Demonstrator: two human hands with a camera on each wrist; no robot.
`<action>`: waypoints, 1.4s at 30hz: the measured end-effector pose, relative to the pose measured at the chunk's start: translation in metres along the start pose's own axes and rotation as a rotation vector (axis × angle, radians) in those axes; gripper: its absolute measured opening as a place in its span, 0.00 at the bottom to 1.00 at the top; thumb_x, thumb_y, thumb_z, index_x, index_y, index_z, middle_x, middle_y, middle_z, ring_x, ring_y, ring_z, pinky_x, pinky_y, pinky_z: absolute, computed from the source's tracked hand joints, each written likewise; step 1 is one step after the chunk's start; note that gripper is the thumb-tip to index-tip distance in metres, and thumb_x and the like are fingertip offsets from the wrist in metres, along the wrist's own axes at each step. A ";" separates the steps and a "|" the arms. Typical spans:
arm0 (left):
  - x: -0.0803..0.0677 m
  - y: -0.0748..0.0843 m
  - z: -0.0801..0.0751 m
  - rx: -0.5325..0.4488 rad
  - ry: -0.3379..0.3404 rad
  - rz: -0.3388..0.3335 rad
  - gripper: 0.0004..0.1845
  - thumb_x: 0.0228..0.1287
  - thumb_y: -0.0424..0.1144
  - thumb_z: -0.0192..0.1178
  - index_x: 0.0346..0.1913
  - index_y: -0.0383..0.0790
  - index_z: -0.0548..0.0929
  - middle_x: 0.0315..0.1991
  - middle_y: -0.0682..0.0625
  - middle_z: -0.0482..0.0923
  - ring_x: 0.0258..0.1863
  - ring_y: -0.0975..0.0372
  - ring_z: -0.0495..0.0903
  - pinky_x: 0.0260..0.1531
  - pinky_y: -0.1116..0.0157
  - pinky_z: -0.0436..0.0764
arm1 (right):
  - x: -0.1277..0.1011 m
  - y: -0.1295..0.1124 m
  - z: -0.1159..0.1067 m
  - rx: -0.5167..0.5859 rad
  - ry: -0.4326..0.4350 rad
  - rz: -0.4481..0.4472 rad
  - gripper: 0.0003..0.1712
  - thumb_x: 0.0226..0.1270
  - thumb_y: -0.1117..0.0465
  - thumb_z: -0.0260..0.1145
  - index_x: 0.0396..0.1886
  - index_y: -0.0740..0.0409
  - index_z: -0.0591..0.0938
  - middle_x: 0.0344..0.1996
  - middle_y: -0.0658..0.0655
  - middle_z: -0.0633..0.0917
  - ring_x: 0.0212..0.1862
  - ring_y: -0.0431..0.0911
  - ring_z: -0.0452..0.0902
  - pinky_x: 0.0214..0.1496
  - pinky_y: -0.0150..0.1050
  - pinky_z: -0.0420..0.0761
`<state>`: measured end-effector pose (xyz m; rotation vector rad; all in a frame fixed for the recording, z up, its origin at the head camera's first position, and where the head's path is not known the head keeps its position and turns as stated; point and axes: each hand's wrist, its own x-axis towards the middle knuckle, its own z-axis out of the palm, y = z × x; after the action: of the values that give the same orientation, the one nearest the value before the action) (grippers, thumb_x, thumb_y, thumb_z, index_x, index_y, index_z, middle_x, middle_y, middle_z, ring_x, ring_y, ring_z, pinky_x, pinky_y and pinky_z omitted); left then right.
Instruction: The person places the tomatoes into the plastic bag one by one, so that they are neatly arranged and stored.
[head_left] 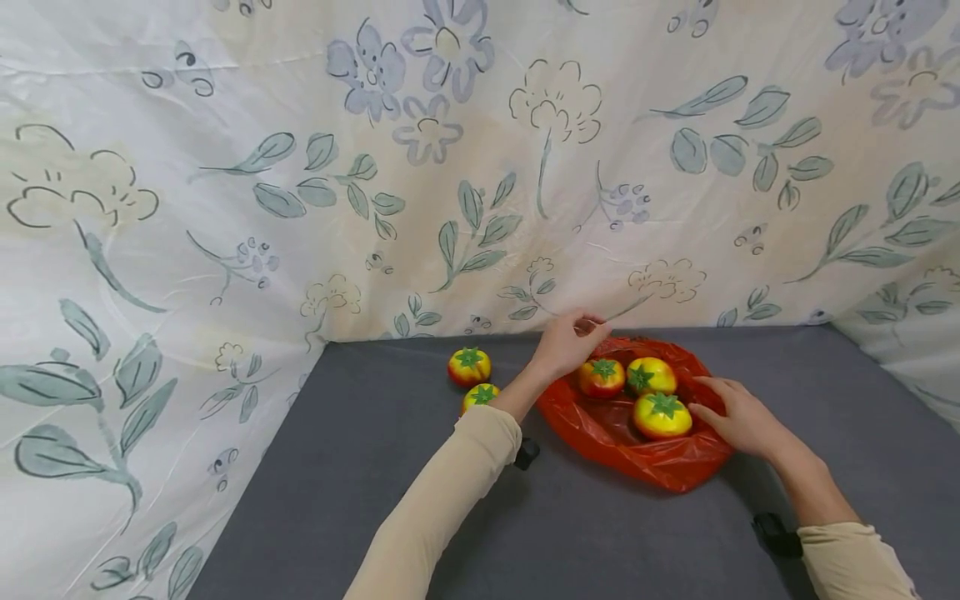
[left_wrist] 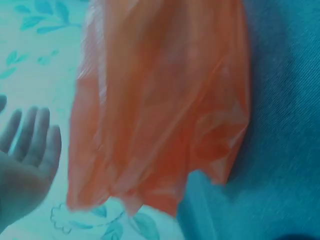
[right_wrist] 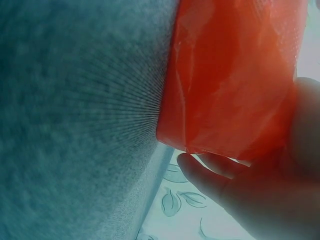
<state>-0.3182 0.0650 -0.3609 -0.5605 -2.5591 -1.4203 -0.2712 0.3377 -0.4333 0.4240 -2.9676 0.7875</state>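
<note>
A red plastic bag (head_left: 600, 442) sits on the grey table with its mouth spread wide. Inside lie three red-and-yellow toy fruits (head_left: 663, 416), tomato-like, with green leafy tops. My left hand (head_left: 566, 343) is at the bag's back left edge, fingers loosely bent. In the left wrist view that hand shows beside the bag's side (left_wrist: 160, 110), apart from it and holding nothing. At the right rim is my right hand (head_left: 738, 417), thumb and fingers spread apart and touching the plastic. The right wrist view shows its fingers (right_wrist: 205, 177) along the bag's edge.
Two more such fruits stand left of the bag, one at the back (head_left: 468, 367) and another (head_left: 480, 395) partly hidden by my left forearm. A flowered cloth (head_left: 480, 208) hangs behind the table (head_left: 337, 467) and along its sides. Each wrist wears a black camera mount (head_left: 776, 533).
</note>
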 end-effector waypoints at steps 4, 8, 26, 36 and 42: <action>0.001 0.005 -0.016 -0.091 -0.054 0.025 0.15 0.66 0.49 0.59 0.50 0.46 0.81 0.41 0.57 0.79 0.40 0.66 0.76 0.41 0.69 0.76 | 0.000 0.000 0.000 -0.001 -0.003 -0.002 0.37 0.67 0.52 0.62 0.64 0.76 0.64 0.57 0.82 0.62 0.56 0.74 0.59 0.52 0.71 0.64; 0.003 0.011 -0.032 -0.153 -0.068 0.049 0.17 0.67 0.49 0.58 0.53 0.45 0.79 0.43 0.55 0.78 0.42 0.65 0.76 0.40 0.69 0.77 | 0.001 0.000 0.001 -0.002 -0.002 -0.004 0.37 0.67 0.51 0.62 0.63 0.76 0.64 0.57 0.82 0.62 0.56 0.74 0.59 0.51 0.70 0.64; 0.000 -0.026 -0.095 -0.287 0.005 0.100 0.20 0.71 0.43 0.54 0.60 0.36 0.74 0.51 0.42 0.76 0.48 0.54 0.78 0.48 0.58 0.77 | 0.003 0.003 0.002 -0.015 0.005 -0.030 0.37 0.67 0.52 0.62 0.62 0.78 0.64 0.56 0.82 0.63 0.56 0.75 0.59 0.53 0.71 0.62; -0.012 -0.055 -0.110 -0.246 -0.049 0.021 0.22 0.71 0.43 0.53 0.64 0.39 0.71 0.55 0.42 0.73 0.53 0.53 0.75 0.53 0.58 0.74 | 0.003 0.004 0.001 -0.009 0.001 -0.026 0.37 0.67 0.52 0.62 0.62 0.77 0.64 0.56 0.82 0.63 0.56 0.74 0.59 0.53 0.71 0.62; -0.022 -0.075 -0.116 -0.181 -0.091 -0.021 0.24 0.71 0.45 0.53 0.65 0.39 0.69 0.57 0.43 0.73 0.55 0.53 0.73 0.54 0.57 0.73 | 0.004 0.003 0.001 -0.007 -0.010 -0.020 0.38 0.68 0.50 0.61 0.63 0.77 0.64 0.57 0.82 0.62 0.56 0.75 0.58 0.53 0.71 0.62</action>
<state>-0.3325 -0.0741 -0.3650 -0.6404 -2.5262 -1.6831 -0.2762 0.3389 -0.4355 0.4569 -2.9692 0.7757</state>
